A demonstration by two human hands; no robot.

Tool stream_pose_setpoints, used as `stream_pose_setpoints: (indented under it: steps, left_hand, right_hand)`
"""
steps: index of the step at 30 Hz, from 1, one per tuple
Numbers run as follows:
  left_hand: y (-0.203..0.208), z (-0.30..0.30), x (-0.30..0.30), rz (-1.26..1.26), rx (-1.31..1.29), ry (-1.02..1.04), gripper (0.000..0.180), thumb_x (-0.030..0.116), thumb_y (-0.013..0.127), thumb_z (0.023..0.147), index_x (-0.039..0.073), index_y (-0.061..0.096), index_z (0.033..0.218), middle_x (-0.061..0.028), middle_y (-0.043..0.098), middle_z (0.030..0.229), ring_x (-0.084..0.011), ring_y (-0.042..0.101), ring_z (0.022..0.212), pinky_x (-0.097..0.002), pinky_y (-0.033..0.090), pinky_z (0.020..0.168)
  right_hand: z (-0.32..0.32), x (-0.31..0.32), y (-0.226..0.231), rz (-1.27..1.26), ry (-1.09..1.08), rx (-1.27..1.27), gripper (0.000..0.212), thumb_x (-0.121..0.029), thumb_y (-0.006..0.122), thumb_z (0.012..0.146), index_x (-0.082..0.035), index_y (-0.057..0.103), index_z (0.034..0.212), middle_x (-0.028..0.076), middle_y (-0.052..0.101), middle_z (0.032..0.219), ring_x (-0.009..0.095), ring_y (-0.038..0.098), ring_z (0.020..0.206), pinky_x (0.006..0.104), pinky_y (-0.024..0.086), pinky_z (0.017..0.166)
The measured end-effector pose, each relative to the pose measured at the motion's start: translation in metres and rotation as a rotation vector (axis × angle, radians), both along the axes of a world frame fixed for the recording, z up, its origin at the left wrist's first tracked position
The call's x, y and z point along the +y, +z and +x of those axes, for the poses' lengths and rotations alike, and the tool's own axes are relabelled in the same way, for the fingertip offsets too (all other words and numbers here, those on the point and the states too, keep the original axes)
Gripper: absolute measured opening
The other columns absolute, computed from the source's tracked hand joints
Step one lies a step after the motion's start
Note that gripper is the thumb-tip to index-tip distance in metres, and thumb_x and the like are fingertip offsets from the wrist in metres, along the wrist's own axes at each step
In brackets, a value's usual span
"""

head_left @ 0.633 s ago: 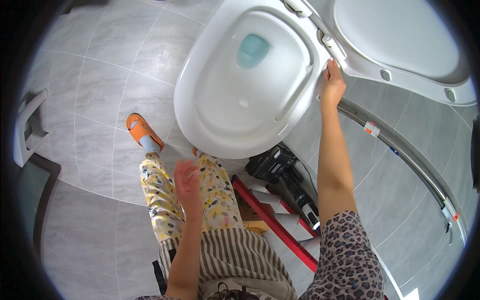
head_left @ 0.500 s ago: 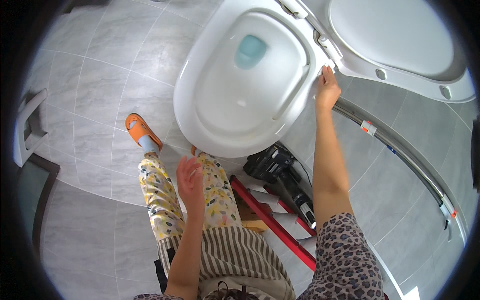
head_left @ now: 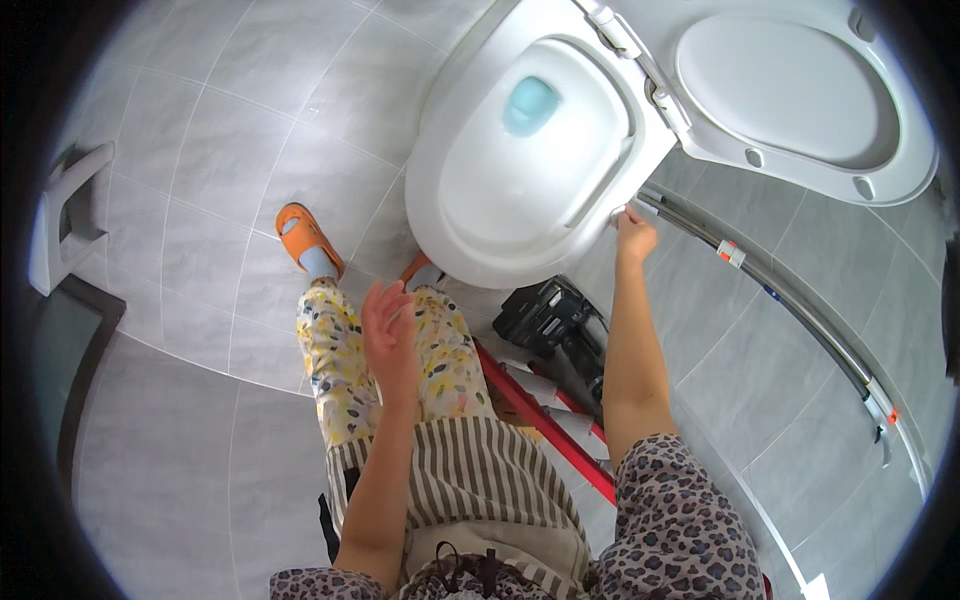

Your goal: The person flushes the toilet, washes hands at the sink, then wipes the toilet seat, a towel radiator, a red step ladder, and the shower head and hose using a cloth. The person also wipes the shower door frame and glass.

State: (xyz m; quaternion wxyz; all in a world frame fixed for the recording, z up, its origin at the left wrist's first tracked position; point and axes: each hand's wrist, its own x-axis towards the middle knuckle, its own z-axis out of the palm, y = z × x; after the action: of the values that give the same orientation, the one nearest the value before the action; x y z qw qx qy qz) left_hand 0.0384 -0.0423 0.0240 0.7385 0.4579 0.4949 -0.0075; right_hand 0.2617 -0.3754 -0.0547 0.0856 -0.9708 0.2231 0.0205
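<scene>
A white toilet (head_left: 440, 200) stands in front of me with its seat and lid raised; blue water (head_left: 531, 106) lies in the bowl. My right hand (head_left: 636, 238) is closed at the toilet's right outer side, below the rim. Its fingers pinch a small white wipe-like piece (head_left: 618, 214) against the ceramic; most of it is hidden. My left hand (head_left: 389, 325) hangs in the air over my legs, fingers loosely apart, holding nothing. The raised seat (head_left: 800, 180) and lid (head_left: 780, 90) lean back at the upper right.
A black handheld vacuum (head_left: 550, 315) and a red-railed step ladder (head_left: 545, 425) sit between my legs and right arm. A metal pole (head_left: 800, 305) curves along the right floor. At the left are a white stool (head_left: 75, 250) and a dark-framed panel (head_left: 95, 320). Grey tiles (head_left: 230, 130) cover the floor.
My right hand has moved from the rim near the hinge down and toward me along the toilet's outer side. The view has shifted a little; my left hand stays raised and free.
</scene>
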Motion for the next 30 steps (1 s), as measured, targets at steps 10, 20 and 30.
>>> stream_pose_setpoints:
  steps: [10, 20, 30]
  left_hand:
    - [0.020, -0.018, 0.046, 0.008, -0.063, 0.096, 0.045, 0.006, 0.054, 0.091, 0.005, 0.039, 0.133, -0.0116, 0.053, 0.122, -0.0179, 0.054, 0.107, -0.0300, 0.043, 0.092]
    - [0.034, -0.017, 0.117, 0.010, -0.071, 0.232, 0.047, 0.006, 0.056, 0.090, 0.005, 0.039, 0.134, -0.0115, 0.052, 0.122, -0.0176, 0.054, 0.107, -0.0297, 0.043, 0.092]
    - [0.032, -0.015, 0.149, 0.011, -0.048, 0.306, 0.045, 0.007, 0.056, 0.089, 0.002, 0.041, 0.131, -0.0129, 0.054, 0.120, -0.0188, 0.057, 0.105, -0.0309, 0.045, 0.092]
  right_hand:
    - [-0.143, 0.031, -0.006, 0.669, -0.607, 0.135, 0.019, 0.002, 0.057, 0.070, 0.005, 0.064, 0.087, 0.007, 0.057, 0.067, 0.018, 0.056, 0.057, 0.0284, 0.048, 0.052]
    - [-0.168, 0.177, -0.013, 1.241, -1.471, -0.040, 0.025, 0.009, 0.041, 0.088, 0.003, 0.051, 0.109, 0.017, 0.058, 0.107, 0.034, 0.058, 0.100, 0.0446, 0.056, 0.084]
    - [0.075, 0.365, 0.043, 0.785, 0.343, -0.168, 0.016, -0.005, 0.064, 0.082, 0.000, 0.061, 0.097, 0.005, 0.063, 0.083, 0.015, 0.060, 0.073, 0.0264, 0.050, 0.070]
